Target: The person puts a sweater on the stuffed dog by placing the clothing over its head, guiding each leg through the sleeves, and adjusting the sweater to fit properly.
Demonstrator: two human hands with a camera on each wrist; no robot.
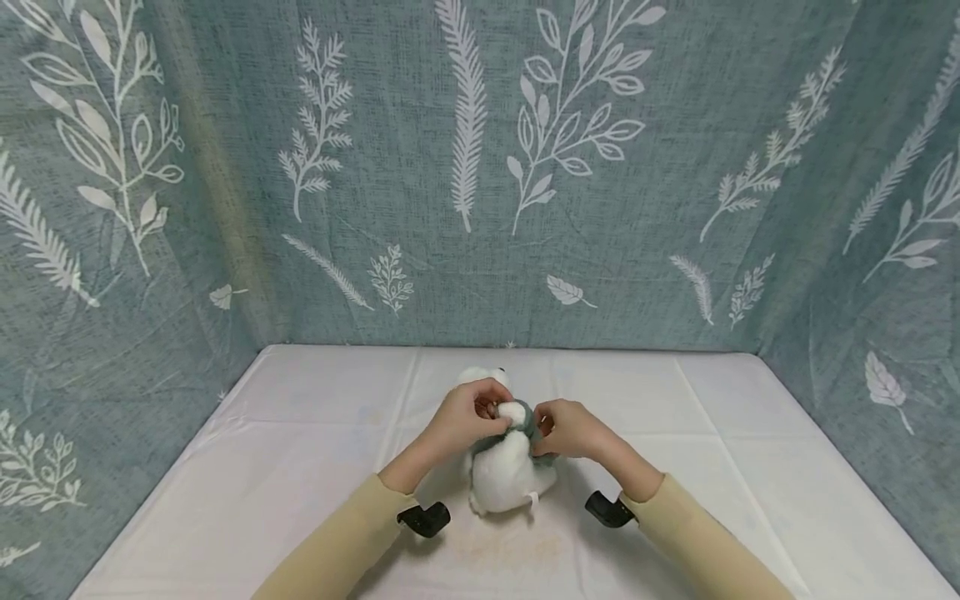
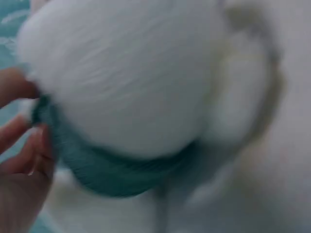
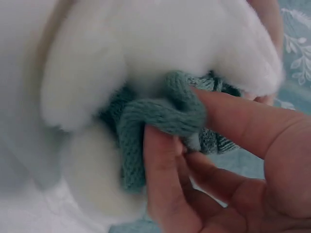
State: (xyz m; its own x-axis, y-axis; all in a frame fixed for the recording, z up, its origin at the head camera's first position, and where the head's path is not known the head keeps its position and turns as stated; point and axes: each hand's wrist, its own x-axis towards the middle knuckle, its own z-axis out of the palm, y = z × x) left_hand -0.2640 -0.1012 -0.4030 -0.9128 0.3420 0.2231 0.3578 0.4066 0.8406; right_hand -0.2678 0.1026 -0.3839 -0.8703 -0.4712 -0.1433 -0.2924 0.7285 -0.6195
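Observation:
A white plush animal (image 1: pixel 501 477) sits on the table with a teal knitted scarf (image 3: pixel 160 114) around its neck. My left hand (image 1: pixel 468 414) is at the side of the toy's neck. In the left wrist view, its thumb and fingers pinch the edge of the scarf (image 2: pixel 116 177) below the rounded white plush. From the other side, my right hand (image 1: pixel 576 428) pinches a folded, looped part of the scarf between finger and thumb. The fingers (image 3: pixel 165 170) of that hand press into the knit close under the toy's soft white parts. My left hand partly hides the toy's head.
A white cloth with fold creases covers the table (image 1: pixel 330 433). Blue-grey curtains (image 1: pixel 405 167) with white leaf prints stand behind it and at both sides. Black wrist mounts (image 1: pixel 424 519) hang at my sleeves, close to the toy. A small tag (image 1: pixel 533 498) sticks out low on the plush.

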